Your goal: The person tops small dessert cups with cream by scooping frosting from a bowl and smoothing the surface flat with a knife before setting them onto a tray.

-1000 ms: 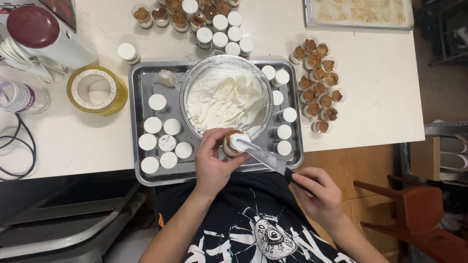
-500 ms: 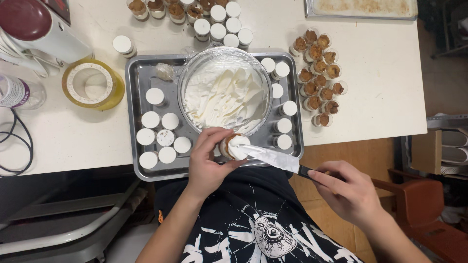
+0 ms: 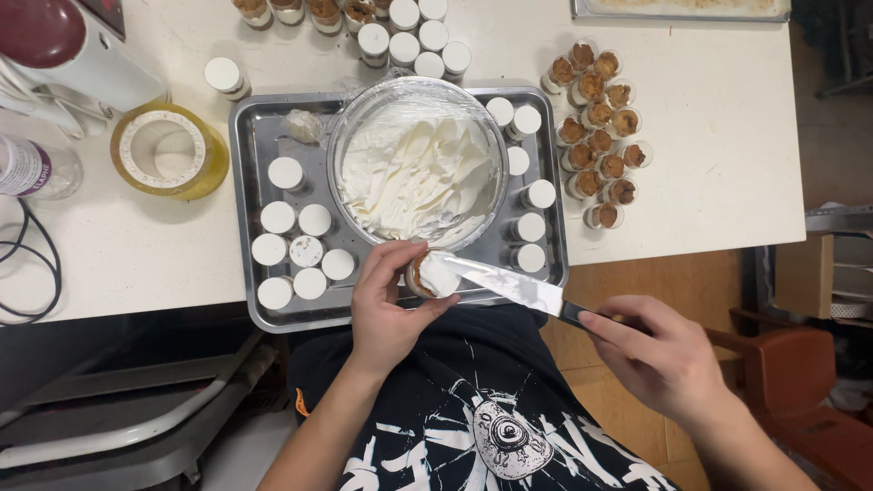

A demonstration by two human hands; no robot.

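Head view: your left hand [image 3: 386, 305] is clenched round a small dessert cup [image 3: 429, 275] at the near edge of the metal tray [image 3: 250, 136]. Your right hand [image 3: 659, 359] grasps the handle of a palette knife [image 3: 509, 284], out past the tray's near right corner. Since a second ago that hand has drawn off to the right and the blade now lies flatter, its tip resting on the cup's white cream; the cream on top looks more spread than the earlier dab. Judged from this, the levelling stroke on this cup is under way, not finished.

Just beyond the cup stands the glass bowl of cream [image 3: 416, 164], close enough to crowd the blade. Filled white cups [image 3: 296, 245] occupy the tray's left side, more line its right edge. Unfilled brown cups [image 3: 600, 136] wait on the table beside the tray's right edge. A tape roll [image 3: 168, 150] sits off its left edge.
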